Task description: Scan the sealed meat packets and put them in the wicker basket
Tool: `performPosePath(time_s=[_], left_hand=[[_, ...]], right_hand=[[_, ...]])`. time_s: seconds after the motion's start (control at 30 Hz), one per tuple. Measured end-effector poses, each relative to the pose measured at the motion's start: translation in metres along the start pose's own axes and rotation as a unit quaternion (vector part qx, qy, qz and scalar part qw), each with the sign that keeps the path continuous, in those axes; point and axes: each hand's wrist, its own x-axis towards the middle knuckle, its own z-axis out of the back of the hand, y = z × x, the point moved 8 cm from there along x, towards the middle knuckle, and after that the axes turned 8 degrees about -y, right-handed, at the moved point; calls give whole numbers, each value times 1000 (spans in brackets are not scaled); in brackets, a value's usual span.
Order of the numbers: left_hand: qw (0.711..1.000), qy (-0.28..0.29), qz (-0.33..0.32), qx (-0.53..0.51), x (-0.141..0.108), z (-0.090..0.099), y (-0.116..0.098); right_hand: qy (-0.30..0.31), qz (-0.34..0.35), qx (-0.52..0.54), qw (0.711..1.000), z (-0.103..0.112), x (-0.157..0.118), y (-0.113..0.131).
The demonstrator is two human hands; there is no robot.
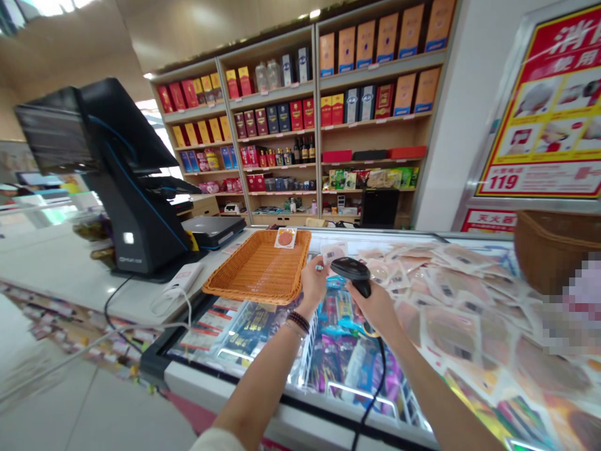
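Left hand (pixel 313 282) pinches a barcoded packet (pixel 333 252), held up over the freezer (pixel 323 410). Right hand (pixel 373 307) clenched round a black corded scanner (pixel 350 270), its head just beside the packet. Wicker basket (pixel 257 269) left of my hands, one packet (pixel 285 238) lying in it. More packets (pixel 451 294) are heaped in the freezer. Till (pixel 126 188) stands on the desk (pixel 61 269).

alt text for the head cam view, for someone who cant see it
A person's left hand holds a small barcoded packet near the black handheld barcode scanner gripped in their right hand, above a glass-topped shop freezer full of packets. A woven orange basket sits beside them, with a black checkout terminal and shelves of boxed goods and bottles behind.
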Motion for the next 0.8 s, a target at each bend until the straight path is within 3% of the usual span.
performPosePath(time_s=[0.2, 0.43, 0.53, 0.67, 0.8], left_hand=[[1000, -12, -17, 1, -1, 1, -4], [1000, -7, -17, 5, -2, 2, -4], [1000, -13, -3, -5, 1, -4, -2], [994, -7, 54, -93, 9, -34, -2], [977, 41, 97, -183, 14, -94, -19]], right_hand=[[-23, 1, -49, 999, 5, 4, 1], [14, -9, -46, 999, 23, -3, 9], [-19, -16, -41, 999, 38, -3, 5], [-48, -14, 1, 999, 62, -5, 3], [-78, -1, 37, 996, 95, -11, 3]])
